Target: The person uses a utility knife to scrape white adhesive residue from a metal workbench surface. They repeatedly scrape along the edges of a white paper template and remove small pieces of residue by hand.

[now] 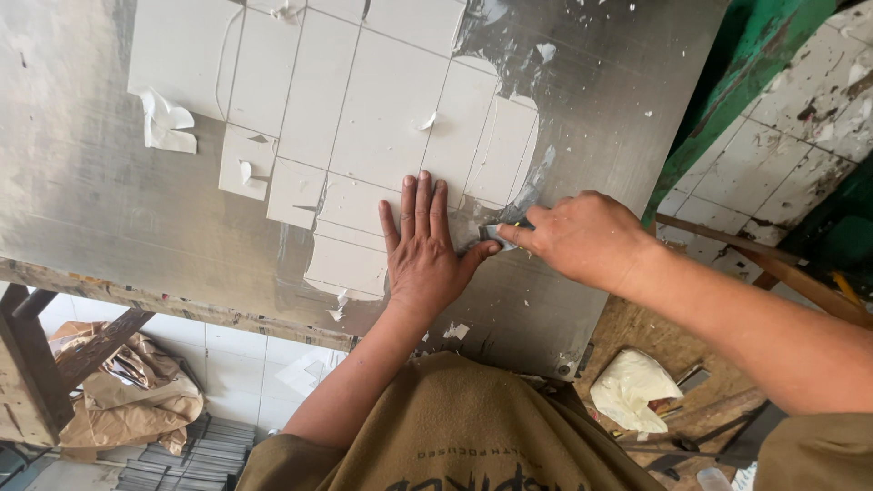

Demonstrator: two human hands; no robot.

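Head view, looking down over a metal worktable [100, 182] whose bare surface is grey and scuffed. I see the left hand [423, 250] laid flat, palm down and fingers together and extended, pressing on the lower edge of a white scored sheet [364, 100] that lies on the table; the hand grips nothing, it only bears down. The sheet is divided by thin lines into rectangular panels, and several panels along its lower left edge sit stepped and partly separated. The right hand [582, 238] is curled closed around a small cutting tool [503, 234], of which I can make out only a short grey end with a touch of yellow between thumb and forefinger; it may be a utility knife, but most of it is hidden in the fist. The tool's tip rests on the table just beside the left thumb, at the sheet's ragged right edge, where the white layer is scraped away to bare metal. Torn white scraps [165, 123] lie at the sheet's left corner, well apart from both hands. Below the table edge I see crumpled brown paper [136, 391] on the left, and a crumpled pale bag [632, 389] on a wooden surface to the right. A green painted beam [741, 64] runs beside cracked white tiles [809, 118].
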